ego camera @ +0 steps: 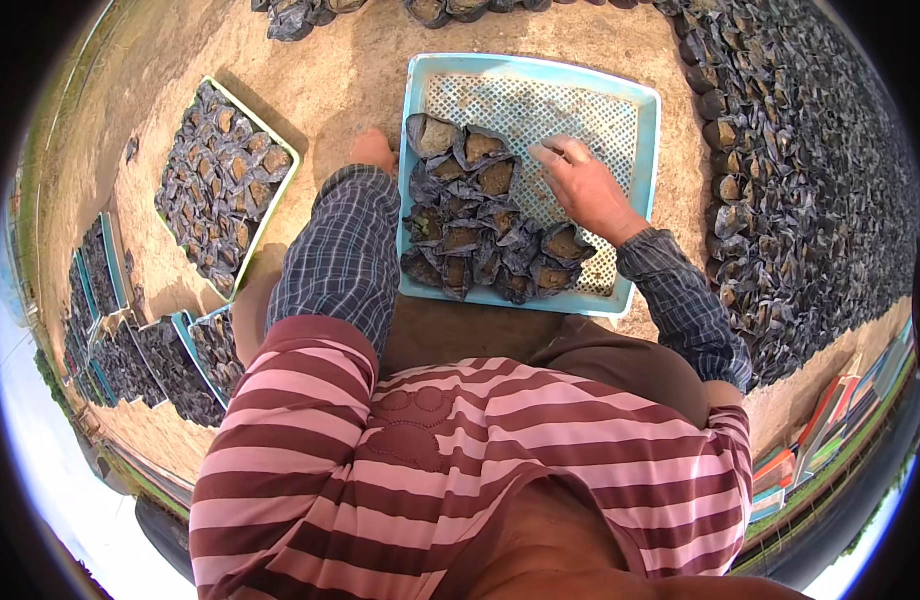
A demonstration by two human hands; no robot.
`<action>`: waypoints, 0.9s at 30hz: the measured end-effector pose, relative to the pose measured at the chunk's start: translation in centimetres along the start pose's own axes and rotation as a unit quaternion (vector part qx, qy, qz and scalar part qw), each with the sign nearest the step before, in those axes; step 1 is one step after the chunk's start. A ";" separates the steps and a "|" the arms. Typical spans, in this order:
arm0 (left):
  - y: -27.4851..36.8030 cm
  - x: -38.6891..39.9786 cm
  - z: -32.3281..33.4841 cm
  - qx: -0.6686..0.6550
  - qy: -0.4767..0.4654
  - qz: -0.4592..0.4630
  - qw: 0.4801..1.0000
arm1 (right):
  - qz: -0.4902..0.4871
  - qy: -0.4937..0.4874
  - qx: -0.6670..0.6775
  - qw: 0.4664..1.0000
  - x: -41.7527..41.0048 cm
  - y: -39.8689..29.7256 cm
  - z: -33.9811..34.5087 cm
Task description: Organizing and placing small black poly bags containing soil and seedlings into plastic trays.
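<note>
In front of me a light-blue plastic crate (646, 187) with a lattice bottom rests on the bare ground. Black plastic nursery bags of soil (497, 176) stand packed along its left side and its near edge. My right hand (589, 184) hovers over the bare lattice to the right of the bags, fingers slightly bent and apart, with nothing in them. Just outside the crate's left rim is my left hand (373, 148). The sleeve hides part of it, and its fingers are not clearly visible.
A green-rimmed crate (291, 169) full of soil bags stands at the left. More filled crates (141, 352) are grouped at the lower left. A wide bed of soil bags (797, 195) spreads along the right. Stacked coloured crates (812, 427) lie at the lower right. Further bags (430, 10) line the top.
</note>
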State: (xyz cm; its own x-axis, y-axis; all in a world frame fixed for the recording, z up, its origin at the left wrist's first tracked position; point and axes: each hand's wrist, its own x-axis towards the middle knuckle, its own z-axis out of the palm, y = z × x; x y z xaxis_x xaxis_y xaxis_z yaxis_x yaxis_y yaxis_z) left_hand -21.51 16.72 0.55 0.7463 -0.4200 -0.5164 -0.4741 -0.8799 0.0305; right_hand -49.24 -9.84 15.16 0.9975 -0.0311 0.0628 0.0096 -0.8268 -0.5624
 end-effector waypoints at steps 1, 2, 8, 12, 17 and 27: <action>0.0 -0.1 -0.1 0.001 -0.003 0.015 1.000 | -0.006 -0.004 0.002 1.000 1.9 -0.5 0.7; -0.1 -0.2 -0.1 0.001 -0.007 0.030 1.000 | -0.087 -0.024 -0.035 0.995 3.5 -1.0 1.4; 0.2 -0.4 -0.8 0.000 -0.013 0.053 0.999 | -0.177 -0.095 -0.136 0.970 8.1 -1.2 5.3; -0.1 -0.7 -1.1 -0.025 -0.022 0.036 0.999 | -0.177 -0.114 -0.119 0.970 8.7 -0.6 4.6; 0.4 -1.0 -1.2 -0.046 -0.018 0.016 0.999 | -0.132 -0.103 -0.107 0.980 9.4 0.6 3.9; 0.5 -0.8 -1.4 -0.043 -0.031 0.010 0.999 | -0.342 -0.076 -0.129 0.928 12.2 0.7 4.2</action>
State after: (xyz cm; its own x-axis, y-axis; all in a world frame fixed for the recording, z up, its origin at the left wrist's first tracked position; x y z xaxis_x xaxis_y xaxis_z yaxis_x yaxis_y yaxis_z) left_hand -21.69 16.34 2.14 0.7060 -0.4253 -0.5663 -0.4441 -0.8887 0.1138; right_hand -36.73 -8.45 12.03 0.7631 0.6131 0.2044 0.6461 -0.7316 -0.2176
